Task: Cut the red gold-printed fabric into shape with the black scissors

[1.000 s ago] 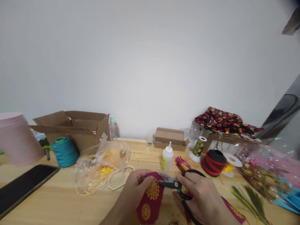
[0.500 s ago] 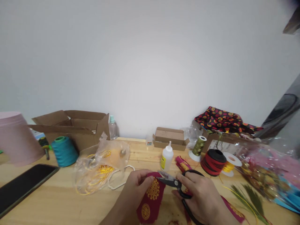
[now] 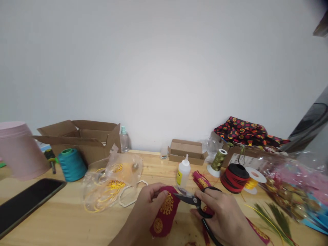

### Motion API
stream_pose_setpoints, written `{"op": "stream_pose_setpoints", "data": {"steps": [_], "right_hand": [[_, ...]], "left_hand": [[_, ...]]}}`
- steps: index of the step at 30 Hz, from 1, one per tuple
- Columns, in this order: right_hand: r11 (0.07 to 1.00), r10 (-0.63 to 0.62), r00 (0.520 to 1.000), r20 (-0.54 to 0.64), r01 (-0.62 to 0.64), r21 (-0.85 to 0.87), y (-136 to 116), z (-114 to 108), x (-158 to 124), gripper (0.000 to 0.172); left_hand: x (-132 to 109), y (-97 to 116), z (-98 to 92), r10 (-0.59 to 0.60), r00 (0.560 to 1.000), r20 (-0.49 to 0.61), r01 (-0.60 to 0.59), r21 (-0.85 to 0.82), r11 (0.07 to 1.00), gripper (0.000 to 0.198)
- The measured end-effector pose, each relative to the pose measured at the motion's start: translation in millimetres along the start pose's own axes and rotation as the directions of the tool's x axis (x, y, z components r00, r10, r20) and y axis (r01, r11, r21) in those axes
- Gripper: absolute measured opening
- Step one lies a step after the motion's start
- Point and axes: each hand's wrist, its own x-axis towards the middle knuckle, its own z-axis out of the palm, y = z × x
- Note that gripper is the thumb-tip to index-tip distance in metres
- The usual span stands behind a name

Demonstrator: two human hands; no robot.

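Note:
My left hand [image 3: 151, 205] pinches the upper edge of a dark red piece of fabric [image 3: 164, 222] with gold round patterns. My right hand [image 3: 221, 208] is wrapped round the black handles of a pair of scissors [image 3: 188, 198]. Their blades stand slightly apart and point left, with the tips at the fabric's upper right edge. Whether the blades are cutting I cannot tell. Another red and gold fabric piece [image 3: 200, 179] lies behind the scissors and is partly hidden by my right hand. More red and gold fabric [image 3: 258, 232] shows beside my right wrist.
A white squeeze bottle [image 3: 183, 172] stands just behind the scissors. Left are a clear bag of yellow cord [image 3: 112, 184], a teal thread cone [image 3: 72, 165], a phone [image 3: 28, 205] and an open cardboard box [image 3: 84, 140]. Right are a red and black spool [image 3: 234, 179] and green strands [image 3: 276, 217].
The view has shifted slightly, so most things sit a little further right. The scissors' tips stay at the fabric's edge, and both hands keep their holds.

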Motion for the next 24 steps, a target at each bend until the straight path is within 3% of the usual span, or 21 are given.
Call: {"op": "stream_pose_setpoints", "data": {"steps": [10,24], "right_hand": [[0.999,0.033,0.997,0.07,-0.031,-0.037,-0.8,-0.2,-0.9,0.012],[0.999,-0.022,1.0,0.006,0.022,-0.039,-1.8,1.2,0.5,0.009]], "left_hand": [[2.0,2.2,1.1,0.011,1.0,-0.014,-0.011,0.007,1.0,0.018],[2.5,-3.7,-0.1,0.008,1.0,-0.007,-0.008,0.008,1.0,0.021]]}}
